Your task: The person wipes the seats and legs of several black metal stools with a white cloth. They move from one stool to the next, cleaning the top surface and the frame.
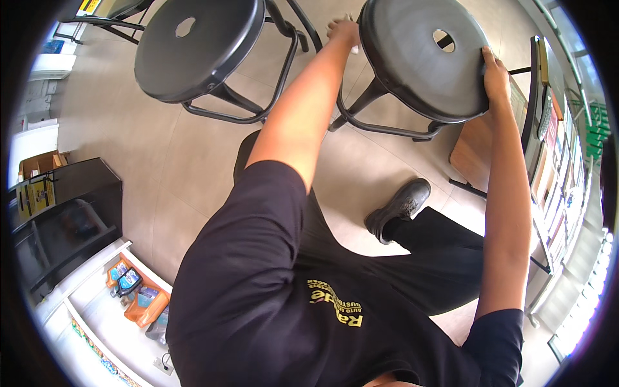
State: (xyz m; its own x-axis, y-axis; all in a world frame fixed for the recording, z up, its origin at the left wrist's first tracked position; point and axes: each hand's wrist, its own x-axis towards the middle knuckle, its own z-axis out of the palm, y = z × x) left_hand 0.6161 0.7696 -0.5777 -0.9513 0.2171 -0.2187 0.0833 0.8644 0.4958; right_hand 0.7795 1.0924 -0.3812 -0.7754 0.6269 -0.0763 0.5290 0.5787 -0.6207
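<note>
Setting: a small shop, likely a convenience or service-station type with a seating corner. Evidence: white shelf unit (97, 309) low at left, well apart from either grip, stocked with orange and grey jugs (145, 303); a rack of packaged goods (561, 174) just right of the right grip; two black metal stools (200, 48) on pale floor tiles (161, 168). A black display stand (61, 226) with a yellow sign stands far left.

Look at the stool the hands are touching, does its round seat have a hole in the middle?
Yes, the black stool between the left hand and right hand has an oval hole near the middle of its seat.
</note>
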